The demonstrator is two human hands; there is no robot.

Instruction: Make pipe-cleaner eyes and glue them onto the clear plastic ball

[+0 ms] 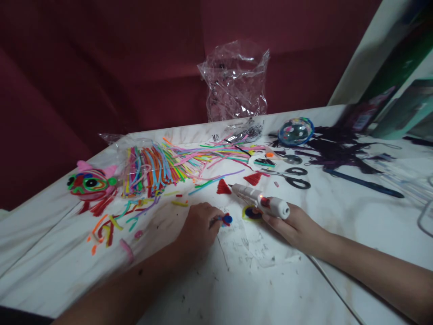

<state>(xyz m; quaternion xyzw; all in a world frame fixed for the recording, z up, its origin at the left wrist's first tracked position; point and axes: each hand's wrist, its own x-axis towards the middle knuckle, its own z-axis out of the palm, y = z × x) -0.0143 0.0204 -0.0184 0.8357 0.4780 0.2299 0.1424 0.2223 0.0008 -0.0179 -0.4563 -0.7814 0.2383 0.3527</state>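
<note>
My left hand [201, 223] is closed, pinching a small blue-and-red pipe-cleaner piece [227, 220] just over the table. My right hand [301, 230] is wrapped round a white glue gun [260, 198] with a small orange light on its body. The gun's dark nozzle points left, close to a red fan-shaped pipe-cleaner piece [223, 187]. Another red fan-shaped piece [252, 179] lies a little farther back. Beside my right fingertips is a yellow-rimmed, dark-centred oval piece [251, 212], partly covered by the hand. Under both hands lies a creased sheet of paper [250, 248] with faint writing.
Scissors [297, 177] lie behind the gun. Several pipe cleaners [155, 167] spill from a plastic bag; cut scraps [110, 228] lie nearer. A colourful fish-like figure [91, 183] sits left. Farther back are a clear ball [296, 131], purple strands [338, 149] and a blue pen-like stick [365, 183]. A cord [334, 289] trails right.
</note>
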